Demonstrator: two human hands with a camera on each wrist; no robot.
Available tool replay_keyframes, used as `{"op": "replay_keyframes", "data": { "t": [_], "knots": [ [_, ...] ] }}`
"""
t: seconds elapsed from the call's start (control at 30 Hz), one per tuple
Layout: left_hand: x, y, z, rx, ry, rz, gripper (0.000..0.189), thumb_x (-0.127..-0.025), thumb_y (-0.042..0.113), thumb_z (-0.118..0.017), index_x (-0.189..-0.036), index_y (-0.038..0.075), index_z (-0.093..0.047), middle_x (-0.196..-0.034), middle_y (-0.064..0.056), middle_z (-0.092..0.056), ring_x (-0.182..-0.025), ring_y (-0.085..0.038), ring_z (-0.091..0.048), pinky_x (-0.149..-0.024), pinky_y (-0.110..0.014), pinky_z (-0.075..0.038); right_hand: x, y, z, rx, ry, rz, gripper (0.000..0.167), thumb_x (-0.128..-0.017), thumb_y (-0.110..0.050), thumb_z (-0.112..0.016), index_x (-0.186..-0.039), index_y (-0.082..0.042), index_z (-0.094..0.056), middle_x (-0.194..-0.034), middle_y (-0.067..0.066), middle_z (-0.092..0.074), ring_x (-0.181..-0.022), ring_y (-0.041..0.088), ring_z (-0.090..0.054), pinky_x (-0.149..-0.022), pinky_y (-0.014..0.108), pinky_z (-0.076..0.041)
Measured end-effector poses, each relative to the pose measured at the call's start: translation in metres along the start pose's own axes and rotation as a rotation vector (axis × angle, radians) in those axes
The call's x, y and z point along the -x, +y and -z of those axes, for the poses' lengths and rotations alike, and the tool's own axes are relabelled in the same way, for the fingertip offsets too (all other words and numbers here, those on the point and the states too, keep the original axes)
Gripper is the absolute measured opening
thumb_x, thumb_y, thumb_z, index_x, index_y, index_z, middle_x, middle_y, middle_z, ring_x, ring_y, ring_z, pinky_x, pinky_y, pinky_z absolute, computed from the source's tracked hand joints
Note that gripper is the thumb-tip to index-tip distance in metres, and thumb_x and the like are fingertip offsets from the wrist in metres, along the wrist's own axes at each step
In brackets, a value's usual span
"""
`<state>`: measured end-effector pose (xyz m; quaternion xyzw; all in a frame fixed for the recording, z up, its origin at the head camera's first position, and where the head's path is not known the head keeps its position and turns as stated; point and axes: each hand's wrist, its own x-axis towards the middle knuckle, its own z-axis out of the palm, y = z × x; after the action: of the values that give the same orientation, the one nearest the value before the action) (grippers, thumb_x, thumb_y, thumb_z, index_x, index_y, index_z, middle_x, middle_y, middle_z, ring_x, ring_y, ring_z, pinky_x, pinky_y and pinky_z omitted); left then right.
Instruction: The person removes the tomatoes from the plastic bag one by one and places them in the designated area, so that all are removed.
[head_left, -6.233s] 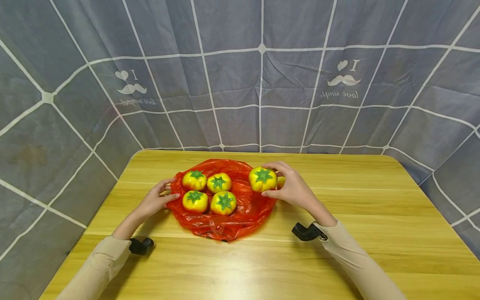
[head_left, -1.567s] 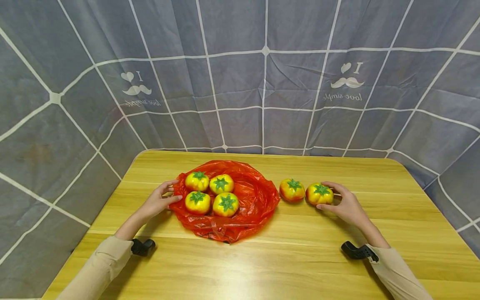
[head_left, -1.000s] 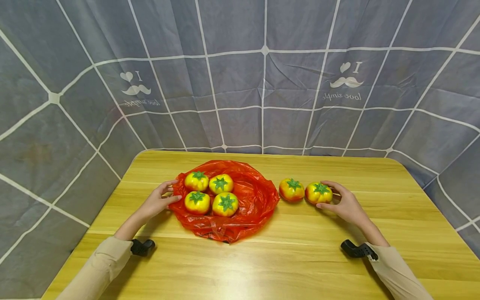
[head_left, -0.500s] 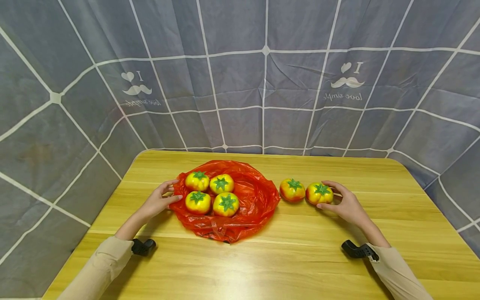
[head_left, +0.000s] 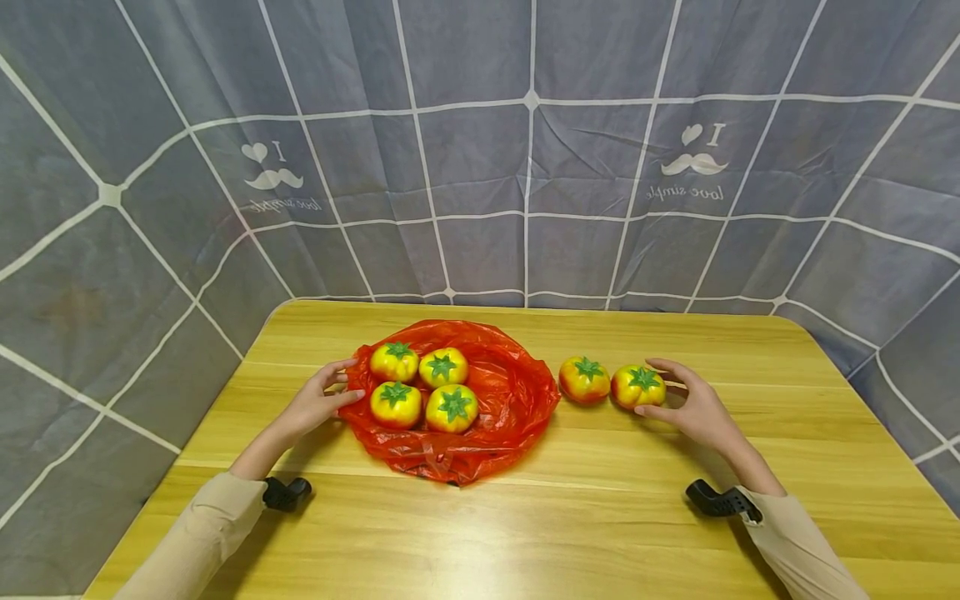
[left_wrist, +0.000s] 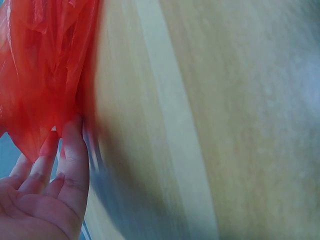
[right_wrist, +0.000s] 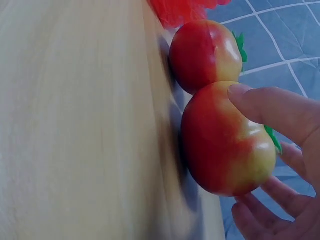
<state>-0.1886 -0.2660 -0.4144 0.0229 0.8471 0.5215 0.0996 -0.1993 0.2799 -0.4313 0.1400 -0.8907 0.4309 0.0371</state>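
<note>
A red plastic bag (head_left: 517, 392) lies spread on the table, mouth up. Several yellow-red tomatoes with green star-shaped tops, such as the front one (head_left: 452, 408), sit grouped in its left half. My left hand (head_left: 311, 404) holds the bag's left rim, thumb over the edge; the left wrist view has the fingers against the thin film. Right of the bag, two more tomatoes stand side by side, an inner one (head_left: 584, 380) and an outer one (right_wrist: 225, 140). Around the outer tomato my right hand (head_left: 697, 408) is loosely spread, thumb at its front, fingers behind and slightly apart from it.
The light wooden table (head_left: 487, 533) has rounded back corners. Behind it and at both sides hangs a grey curtain (head_left: 480, 167) with white grid lines. A black wrist camera mount (head_left: 720, 500) sits below each hand.
Over the last seconds, the right hand carried a tomato out of the bag and set it right of the other one. Just now its fingers have loosened slightly. The left hand has stayed put.
</note>
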Motion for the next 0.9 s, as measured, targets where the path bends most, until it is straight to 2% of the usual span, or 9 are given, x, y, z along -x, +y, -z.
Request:
{"op": "replay_keyframes", "data": {
  "t": [0.2,0.3,0.37,0.43,0.53,0.6,0.77,0.9],
  "knots": [
    [-0.001,0.000,0.000,0.006,-0.003,-0.005,0.062,-0.095,0.014,-0.059,-0.146,-0.003,-0.028,-0.132,-0.035,-0.044,-0.095,-0.021,-0.061,-0.067,-0.023,-0.054,0.001,-0.005,0.003,0.019,0.025,0.040,0.072,-0.074,-0.010,-0.082,-0.135,0.004,-0.047,-0.135,0.028,-0.049,-0.116,0.043,-0.052,-0.095,0.055,-0.044],
    [-0.001,0.000,0.000,0.004,-0.002,-0.007,0.062,-0.095,0.014,-0.059,-0.146,-0.004,-0.028,-0.132,-0.035,-0.044,-0.096,-0.021,-0.061,-0.067,-0.022,-0.054,0.001,-0.008,0.004,0.031,0.035,0.057,0.071,-0.074,-0.009,-0.082,-0.134,0.004,-0.048,-0.134,0.027,-0.050,-0.116,0.043,-0.052,-0.094,0.055,-0.044],
    [0.000,0.000,0.000,0.006,-0.002,-0.008,0.062,-0.095,0.014,-0.059,-0.146,-0.004,-0.028,-0.131,-0.035,-0.044,-0.096,-0.022,-0.061,-0.068,-0.022,-0.054,0.001,-0.010,0.005,0.042,0.048,0.071,0.069,-0.074,-0.009,-0.082,-0.133,0.004,-0.049,-0.133,0.026,-0.052,-0.115,0.042,-0.052,-0.095,0.043,-0.049],
    [0.000,0.000,0.000,0.006,-0.002,-0.009,0.062,-0.095,0.014,-0.059,-0.146,-0.004,-0.028,-0.131,-0.035,-0.044,-0.097,-0.022,-0.061,-0.068,-0.022,-0.054,0.001,-0.013,0.005,0.046,0.064,0.089,0.068,-0.073,-0.008,-0.082,-0.132,0.003,-0.051,-0.131,0.025,-0.053,-0.115,0.041,-0.052,-0.094,0.024,-0.049],
    [0.000,0.000,0.000,0.009,-0.001,-0.011,0.062,-0.095,0.013,-0.059,-0.145,-0.004,-0.028,-0.131,-0.036,-0.043,-0.096,-0.022,-0.061,-0.068,-0.022,-0.055,0.001,-0.017,0.005,0.050,0.090,0.122,0.067,-0.072,-0.006,-0.083,-0.131,0.002,-0.053,-0.129,0.023,-0.055,-0.113,0.037,-0.052,-0.089,0.002,-0.038],
    [0.000,0.000,0.000,0.009,-0.001,-0.013,0.062,-0.095,0.013,-0.059,-0.145,-0.004,-0.028,-0.132,-0.036,-0.043,-0.096,-0.022,-0.061,-0.067,-0.022,-0.054,0.001,-0.020,0.005,0.053,0.107,0.144,0.066,-0.071,-0.005,-0.083,-0.130,0.001,-0.054,-0.128,0.022,-0.055,-0.113,0.029,-0.052,-0.088,-0.002,-0.034],
    [0.000,-0.001,0.000,0.006,0.000,-0.011,0.062,-0.095,0.014,-0.059,-0.145,-0.004,-0.028,-0.132,-0.036,-0.043,-0.094,-0.020,-0.060,-0.066,-0.023,-0.054,0.001,-0.027,0.003,0.049,0.138,0.184,0.065,-0.070,-0.002,-0.083,-0.129,0.000,-0.056,-0.125,0.021,-0.057,-0.110,0.001,-0.048,-0.090,-0.001,-0.036],
    [-0.001,-0.001,0.000,0.001,0.000,-0.009,0.062,-0.095,0.014,-0.059,-0.146,-0.004,-0.028,-0.132,-0.035,-0.043,-0.095,-0.021,-0.060,-0.066,-0.022,-0.054,0.000,-0.031,0.001,0.030,0.149,0.214,0.064,-0.069,0.002,-0.082,-0.128,0.002,-0.056,-0.124,0.021,-0.057,-0.108,-0.008,-0.045,-0.091,0.000,-0.037]
  ]
}}
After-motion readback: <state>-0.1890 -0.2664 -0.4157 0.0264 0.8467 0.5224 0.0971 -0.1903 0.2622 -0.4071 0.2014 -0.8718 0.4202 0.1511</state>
